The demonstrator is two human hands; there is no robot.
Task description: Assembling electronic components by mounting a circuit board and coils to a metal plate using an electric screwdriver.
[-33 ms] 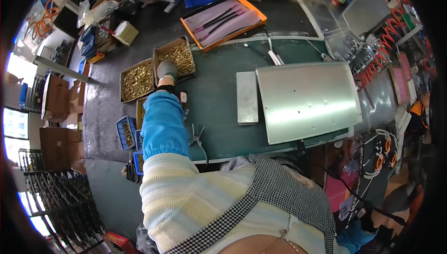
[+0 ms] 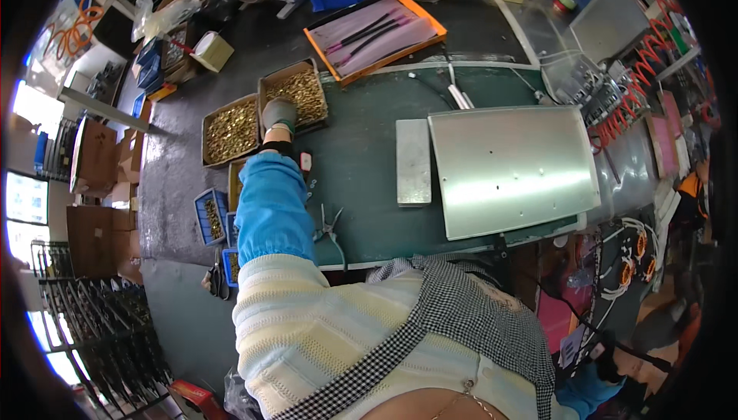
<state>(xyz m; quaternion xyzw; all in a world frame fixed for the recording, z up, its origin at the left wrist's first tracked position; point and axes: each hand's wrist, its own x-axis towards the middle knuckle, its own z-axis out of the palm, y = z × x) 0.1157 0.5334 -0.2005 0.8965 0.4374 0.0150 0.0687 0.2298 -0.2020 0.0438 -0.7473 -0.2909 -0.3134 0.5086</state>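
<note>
Parts (image 2: 302, 91) under my left hand (image 2: 279, 115), upper left; right hand (image 2: 659, 333), lower right; can't tell either's opening or hold; I'd pinch lightly.

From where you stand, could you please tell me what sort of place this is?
Probably an assembly workshop: boxes of small golden pieces, pliers and a large metal plate lie on the bench.

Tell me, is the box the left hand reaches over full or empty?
The box isn't empty: small golden pieces spread across it beside the left hand. I cannot tell how deep.
</note>
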